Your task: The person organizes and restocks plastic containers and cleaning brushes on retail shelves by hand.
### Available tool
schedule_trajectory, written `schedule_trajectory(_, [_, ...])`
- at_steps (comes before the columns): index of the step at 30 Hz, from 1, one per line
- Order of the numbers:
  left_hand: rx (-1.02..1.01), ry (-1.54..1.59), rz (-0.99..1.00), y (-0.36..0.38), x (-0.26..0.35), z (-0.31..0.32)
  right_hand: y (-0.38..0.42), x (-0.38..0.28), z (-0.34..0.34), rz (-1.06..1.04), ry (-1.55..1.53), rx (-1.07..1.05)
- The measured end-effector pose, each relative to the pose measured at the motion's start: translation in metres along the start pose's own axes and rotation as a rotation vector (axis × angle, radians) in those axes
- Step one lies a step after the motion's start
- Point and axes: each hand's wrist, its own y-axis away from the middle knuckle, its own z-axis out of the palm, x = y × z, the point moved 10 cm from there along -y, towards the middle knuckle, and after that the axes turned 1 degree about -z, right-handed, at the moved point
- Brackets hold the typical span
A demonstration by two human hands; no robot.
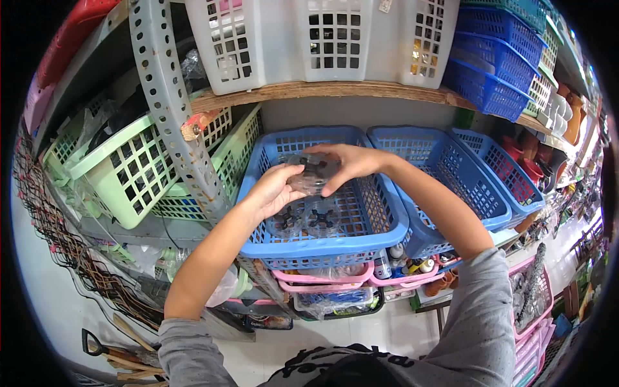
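Observation:
Both hands are over a blue plastic basket [322,245] on the shelf. Between them is a clear plastic package [317,166] with a dark, cross-shaped part inside, whose exact kind I cannot make out. My left hand [274,187] grips its left side with bent fingers. From the right and above, my right hand [354,164] curls round it, thumb on the near side. Lower in the basket lie similar packages, one clear pack with a black cross-shaped piece [322,218] and another [287,219] beside it.
Two more blue baskets, a middle one [429,161] and a right one [500,168], stand alongside. A green basket [129,171] leans behind a perforated metal post [171,97] at left. Overhead, a wooden shelf edge [322,92] carries white crates [277,39]. Pink baskets [329,284] sit below.

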Motion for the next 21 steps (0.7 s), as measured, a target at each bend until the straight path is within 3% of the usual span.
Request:
schedule_trajectory(1, [-0.011,0.015,-0.023,-0.002,-0.002,0.004,0.001,-0.002,-0.007,-0.007,0.188,0.092])
schedule_trajectory(4, [-0.035,0.004,-0.042,-0.008,-0.002,0.011,0.004,0.005,-0.022,0.055,0.298,0.19])
schedule_trajectory(6, [-0.034,-0.141,-0.12,-0.01,-0.007,0.012,0.009,0.006,-0.028,0.051,0.309,0.231])
schedule_trajectory(8, [0.009,-0.303,-0.154,-0.017,-0.01,0.006,0.013,0.022,-0.038,0.204,0.311,0.248])
schedule_trajectory(10, [0.283,-0.621,-0.073,-0.02,0.004,-0.017,0.017,0.031,-0.05,0.221,0.442,0.261])
schedule_trajectory(12, [0.286,-0.789,-0.049,-0.026,0.007,-0.027,0.015,0.04,-0.057,0.237,0.576,0.276])
schedule_trajectory(14, [-0.024,-1.358,0.127,-0.042,0.002,-0.013,0.01,0.061,-0.055,0.341,0.836,0.152])
schedule_trajectory(16, [-0.055,-1.628,0.109,-0.037,-0.007,-0.007,0.005,0.089,-0.055,0.349,0.904,0.154])
schedule_trajectory(21, [-0.16,-1.813,-0.091,-0.042,-0.039,-0.023,-0.008,0.143,-0.039,0.49,1.057,-0.039])
